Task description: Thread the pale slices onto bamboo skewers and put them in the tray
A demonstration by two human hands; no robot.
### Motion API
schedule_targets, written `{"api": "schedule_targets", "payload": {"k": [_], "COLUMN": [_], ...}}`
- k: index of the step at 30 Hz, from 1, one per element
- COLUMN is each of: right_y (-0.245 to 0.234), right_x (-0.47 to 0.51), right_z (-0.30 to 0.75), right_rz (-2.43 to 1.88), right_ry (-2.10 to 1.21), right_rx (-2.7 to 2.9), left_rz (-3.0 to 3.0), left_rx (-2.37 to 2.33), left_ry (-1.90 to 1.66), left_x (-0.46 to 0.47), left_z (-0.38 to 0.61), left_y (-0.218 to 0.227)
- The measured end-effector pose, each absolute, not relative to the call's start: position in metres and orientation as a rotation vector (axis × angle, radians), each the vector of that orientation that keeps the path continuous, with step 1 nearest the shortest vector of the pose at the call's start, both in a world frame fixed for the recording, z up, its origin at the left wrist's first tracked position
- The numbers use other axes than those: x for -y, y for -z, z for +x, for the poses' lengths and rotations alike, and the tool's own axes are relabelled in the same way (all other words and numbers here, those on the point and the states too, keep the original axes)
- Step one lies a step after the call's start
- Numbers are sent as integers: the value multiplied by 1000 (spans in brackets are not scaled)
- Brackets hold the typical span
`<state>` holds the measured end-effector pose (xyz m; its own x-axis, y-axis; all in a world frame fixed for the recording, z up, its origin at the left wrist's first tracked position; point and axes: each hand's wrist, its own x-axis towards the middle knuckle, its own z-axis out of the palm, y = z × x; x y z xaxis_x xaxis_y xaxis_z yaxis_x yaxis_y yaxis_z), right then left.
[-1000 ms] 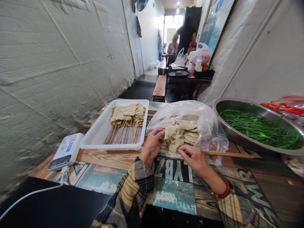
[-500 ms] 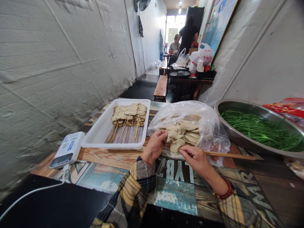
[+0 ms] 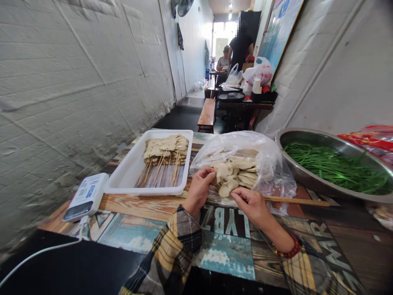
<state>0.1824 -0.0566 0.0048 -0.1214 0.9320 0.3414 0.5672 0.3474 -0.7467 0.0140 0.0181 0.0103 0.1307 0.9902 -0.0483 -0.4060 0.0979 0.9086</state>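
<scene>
My left hand (image 3: 201, 186) is closed in a pinch on the edge of a thin beige slice (image 3: 222, 170) at the mouth of a clear plastic bag (image 3: 270, 164). A rounder slice (image 3: 227, 188) sits just in front, at the fingertips of my right hand (image 3: 250, 205). That hand is closed around a thin bamboo skewer, mostly hidden by the fingers, with a fine length showing under the wrist. More loose slices (image 3: 245, 172) lie piled in the bag. Several bamboo skewers (image 3: 302, 201) lie on the table, partly behind my right hand.
Left of the bag, a white tray (image 3: 112, 186) holds stacked skewered slices (image 3: 166, 145). A white device (image 3: 86, 196) with a cable stands beside it. On the right is a steel basin (image 3: 279, 143) of green stalks (image 3: 331, 168). Two people are farther back, past a wooden bench (image 3: 206, 112).
Both hands keep nearly the same pose at the slices. The whole view has shifted slightly; the tray, bag and basin stay in place.
</scene>
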Motion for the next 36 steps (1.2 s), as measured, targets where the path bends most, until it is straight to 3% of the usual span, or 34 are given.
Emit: {"api": "schedule_targets", "payload": {"k": [24,36], "right_y": [-6,-4], "right_x": [57,55], "right_z": [181,180], "right_rz": [-1354,-1360], "right_ry": [-709,-691], "right_rx": [1712,1638], "left_rz": [1340,945], "left_rx": [-1070,-858], "left_ry": [-1301,-1126], "left_x": [-23,-16], "left_z": [12,15], "left_y": [-5,-12]}}
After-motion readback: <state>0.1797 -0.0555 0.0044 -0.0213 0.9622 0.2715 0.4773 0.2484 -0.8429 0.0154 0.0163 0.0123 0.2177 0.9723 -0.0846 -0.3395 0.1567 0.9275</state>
